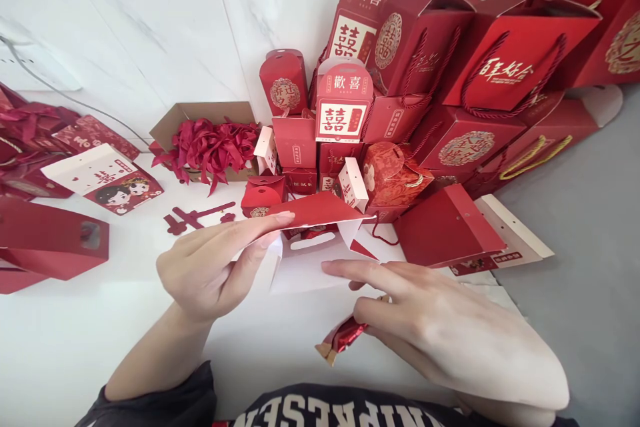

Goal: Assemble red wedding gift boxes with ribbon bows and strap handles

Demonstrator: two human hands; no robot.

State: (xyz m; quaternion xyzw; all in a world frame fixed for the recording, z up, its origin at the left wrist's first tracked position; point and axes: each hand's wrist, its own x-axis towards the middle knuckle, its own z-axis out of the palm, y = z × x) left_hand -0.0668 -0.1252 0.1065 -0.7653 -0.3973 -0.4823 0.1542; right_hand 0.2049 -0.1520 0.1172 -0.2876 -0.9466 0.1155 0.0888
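Note:
My left hand (213, 267) pinches the edge of a flat, unfolded red and white gift box (320, 213), thumb and forefinger closed on its red flap just above the white table. My right hand (440, 327) lies to the right of it, forefinger stretched out onto the box's white inner panel, the other fingers curled round a small red foil-wrapped candy (343, 337) whose twisted end sticks out to the left.
A pile of finished red gift boxes and rope-handled bags (425, 93) fills the back right corner. A cardboard box of red ribbons (210, 143) stands at the back. Flat box blanks (105, 177) lie at left, and another flat blank (460, 230) at right by the table edge.

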